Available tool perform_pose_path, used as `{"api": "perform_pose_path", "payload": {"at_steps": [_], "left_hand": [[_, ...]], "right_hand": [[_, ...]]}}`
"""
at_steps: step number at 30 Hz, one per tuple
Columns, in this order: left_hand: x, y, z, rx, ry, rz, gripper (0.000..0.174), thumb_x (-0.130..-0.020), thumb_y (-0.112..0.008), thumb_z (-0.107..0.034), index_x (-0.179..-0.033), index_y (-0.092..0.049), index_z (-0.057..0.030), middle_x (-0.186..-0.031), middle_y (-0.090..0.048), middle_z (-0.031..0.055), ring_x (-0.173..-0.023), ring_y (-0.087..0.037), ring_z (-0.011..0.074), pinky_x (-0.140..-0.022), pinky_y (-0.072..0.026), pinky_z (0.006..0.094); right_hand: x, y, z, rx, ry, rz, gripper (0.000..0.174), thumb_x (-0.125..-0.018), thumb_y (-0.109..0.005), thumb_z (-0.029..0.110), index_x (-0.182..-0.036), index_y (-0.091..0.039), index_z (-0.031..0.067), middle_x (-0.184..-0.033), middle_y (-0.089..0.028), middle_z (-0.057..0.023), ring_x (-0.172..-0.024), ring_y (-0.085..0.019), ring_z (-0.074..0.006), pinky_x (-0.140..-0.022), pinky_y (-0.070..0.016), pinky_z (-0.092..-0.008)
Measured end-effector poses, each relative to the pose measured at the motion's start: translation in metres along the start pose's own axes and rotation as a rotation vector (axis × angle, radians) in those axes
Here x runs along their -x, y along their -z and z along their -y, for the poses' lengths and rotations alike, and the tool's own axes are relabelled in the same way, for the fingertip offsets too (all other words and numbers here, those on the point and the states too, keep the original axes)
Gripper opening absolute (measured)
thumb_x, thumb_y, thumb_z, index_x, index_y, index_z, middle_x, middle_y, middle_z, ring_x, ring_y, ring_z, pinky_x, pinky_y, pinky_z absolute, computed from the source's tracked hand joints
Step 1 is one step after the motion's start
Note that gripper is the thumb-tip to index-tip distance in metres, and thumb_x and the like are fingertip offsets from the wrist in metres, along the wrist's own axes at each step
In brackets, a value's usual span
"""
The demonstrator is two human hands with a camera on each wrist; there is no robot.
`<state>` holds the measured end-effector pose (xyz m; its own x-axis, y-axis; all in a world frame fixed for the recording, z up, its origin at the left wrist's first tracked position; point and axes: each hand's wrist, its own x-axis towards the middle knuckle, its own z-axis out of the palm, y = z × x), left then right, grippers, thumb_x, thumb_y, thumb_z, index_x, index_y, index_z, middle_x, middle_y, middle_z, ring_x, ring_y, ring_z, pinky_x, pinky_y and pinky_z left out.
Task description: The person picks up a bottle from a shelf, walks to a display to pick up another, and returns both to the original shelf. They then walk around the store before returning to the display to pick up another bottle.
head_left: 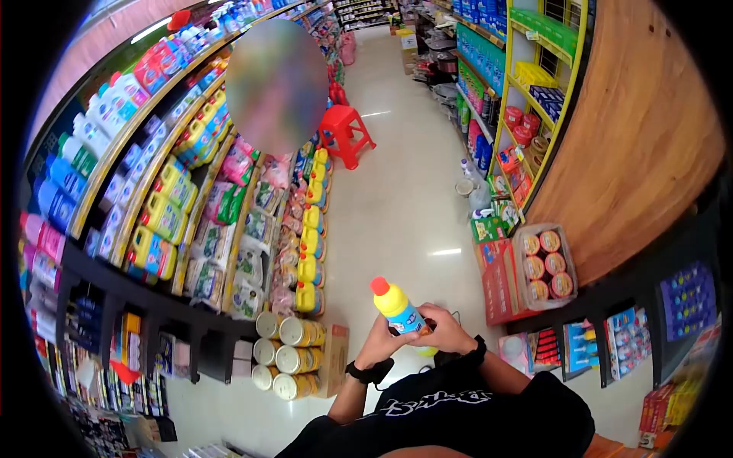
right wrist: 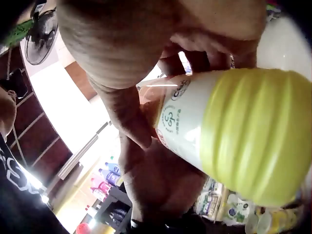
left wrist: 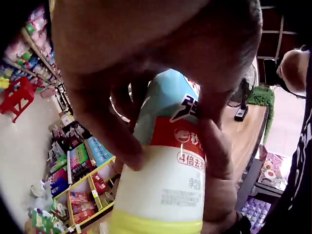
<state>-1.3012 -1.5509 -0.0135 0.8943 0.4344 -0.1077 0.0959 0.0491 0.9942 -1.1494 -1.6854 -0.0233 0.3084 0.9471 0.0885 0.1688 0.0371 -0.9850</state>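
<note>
A yellow bottle (head_left: pixel 394 302) with a red cap and a blue label is held in front of the body, its cap tilted up and to the left. My left hand (head_left: pixel 379 342) grips it from the left and my right hand (head_left: pixel 446 330) from the right, near its lower end. In the left wrist view the bottle (left wrist: pixel 161 180) shows a white and red printed label, with fingers (left wrist: pixel 114 134) curled round it. The right wrist view has the bottle's ribbed yellow part (right wrist: pixel 258 131) large at the right, fingers pinching the label area beside it.
Shelves of detergent bottles (head_left: pixel 162 217) line the left side. A red stool (head_left: pixel 347 135) stands in the aisle, cans (head_left: pixel 296 359) are stacked at lower left, and a wooden counter (head_left: pixel 634 137) is at right beside a box of round tubs (head_left: pixel 547 265). A blurred area covers part of the upper left.
</note>
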Motion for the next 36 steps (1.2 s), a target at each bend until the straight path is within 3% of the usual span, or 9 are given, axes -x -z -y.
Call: {"api": "perform_pose_path", "payload": {"at_steps": [5,8,12,16,19,24,27,31,36], "left_hand": [[-0.155,0.032,0.017,0.137,0.026,0.04,0.068,-0.078,-0.087,-0.015,-0.131,-0.047,-0.0017,-0.118,-0.064,0.0095,-0.108,-0.065,0.0198,-0.096,-0.0525,0.0363],[-0.223,0.047,-0.022,0.074,0.0,-0.033,0.062,-0.075,-0.088,-0.012,-0.125,-0.054,-0.002,-0.111,-0.067,0.0084,-0.102,-0.067,0.0184,-0.092,-0.0536,0.0353],[-0.305,0.086,-0.074,0.063,-0.007,0.134,0.053,-0.075,-0.087,-0.008,-0.118,-0.056,-0.0007,-0.097,-0.071,0.0071,-0.091,-0.07,0.0177,-0.084,-0.0561,0.0333],[-0.372,0.12,-0.066,0.089,-0.023,0.04,0.06,-0.073,-0.089,-0.011,-0.121,-0.054,-0.0011,-0.109,-0.069,0.0084,-0.099,-0.068,0.018,-0.088,-0.0548,0.0332],[-0.417,0.136,-0.05,0.112,-0.028,-0.098,0.065,-0.072,-0.09,-0.012,-0.125,-0.054,-0.0011,-0.115,-0.067,0.0086,-0.103,-0.067,0.0188,-0.091,-0.054,0.0339],[-0.516,0.182,-0.012,0.201,0.037,-0.176,0.067,-0.072,-0.091,-0.013,-0.127,-0.055,-0.0018,-0.115,-0.067,0.0081,-0.105,-0.066,0.0196,-0.095,-0.0529,0.035],[-0.595,0.219,-0.019,0.204,0.041,-0.117,0.067,-0.072,-0.091,-0.013,-0.127,-0.055,-0.0016,-0.116,-0.067,0.008,-0.105,-0.067,0.0193,-0.094,-0.0534,0.0347],[-0.714,0.267,-0.07,-0.025,0.029,0.052,0.061,-0.069,-0.093,-0.015,-0.118,-0.06,-0.0014,-0.111,-0.068,0.0083,-0.103,-0.067,0.0192,-0.092,-0.053,0.034],[-0.853,0.294,-0.114,-0.313,-0.179,0.125,0.058,-0.067,-0.095,-0.023,-0.111,-0.063,-0.0024,-0.108,-0.069,0.0086,-0.1,-0.068,0.0227,-0.089,-0.0529,0.0351]], "right_hand": [[-0.117,0.073,-0.056,-0.119,-0.087,-0.001,0.056,-0.075,-0.087,0.02,-0.12,-0.061,-0.001,-0.107,-0.066,-0.0072,-0.099,-0.061,-0.0155,-0.09,-0.0499,-0.032],[-0.188,0.113,-0.048,-0.069,-0.052,0.01,0.056,-0.076,-0.085,0.022,-0.12,-0.062,-0.0018,-0.109,-0.068,-0.0105,-0.1,-0.064,-0.0171,-0.091,-0.0507,-0.033],[-0.28,0.156,-0.045,-0.04,0.012,0.101,0.063,-0.076,-0.085,0.027,-0.125,-0.061,-0.0034,-0.112,-0.069,-0.0147,-0.1,-0.068,-0.0218,-0.091,-0.0536,-0.0358],[-0.355,0.185,-0.049,-0.042,0.051,0.093,0.062,-0.074,-0.086,0.023,-0.124,-0.061,-0.0038,-0.11,-0.07,-0.0146,-0.097,-0.069,-0.0215,-0.088,-0.0545,-0.035],[-0.41,0.207,-0.068,-0.069,-0.051,0.151,0.06,-0.074,-0.086,0.026,-0.121,-0.062,-0.0023,-0.111,-0.069,-0.0116,-0.104,-0.066,-0.021,-0.096,-0.0499,-0.0352],[-0.518,0.243,-0.113,0.088,0.018,0.172,0.061,-0.075,-0.086,0.031,-0.12,-0.062,-0.0032,-0.102,-0.066,-0.0138,-0.091,-0.064,-0.0198,-0.082,-0.0512,-0.0339],[-0.592,0.274,-0.125,0.143,0.024,0.172,0.062,-0.075,-0.086,0.032,-0.12,-0.062,-0.003,-0.103,-0.067,-0.014,-0.091,-0.065,-0.0213,-0.083,-0.0518,-0.034],[-0.69,0.334,-0.126,0.3,-0.045,0.165,0.062,-0.075,-0.085,0.034,-0.12,-0.062,-0.0018,-0.104,-0.068,-0.0157,-0.095,-0.067,-0.0255,-0.085,-0.0525,-0.0357],[-0.788,0.405,-0.122,0.416,0.008,0.018,0.062,-0.069,-0.09,0.027,-0.118,-0.063,-0.0002,-0.108,-0.068,-0.0161,-0.1,-0.067,-0.0293,-0.09,-0.0515,-0.0379]]}}
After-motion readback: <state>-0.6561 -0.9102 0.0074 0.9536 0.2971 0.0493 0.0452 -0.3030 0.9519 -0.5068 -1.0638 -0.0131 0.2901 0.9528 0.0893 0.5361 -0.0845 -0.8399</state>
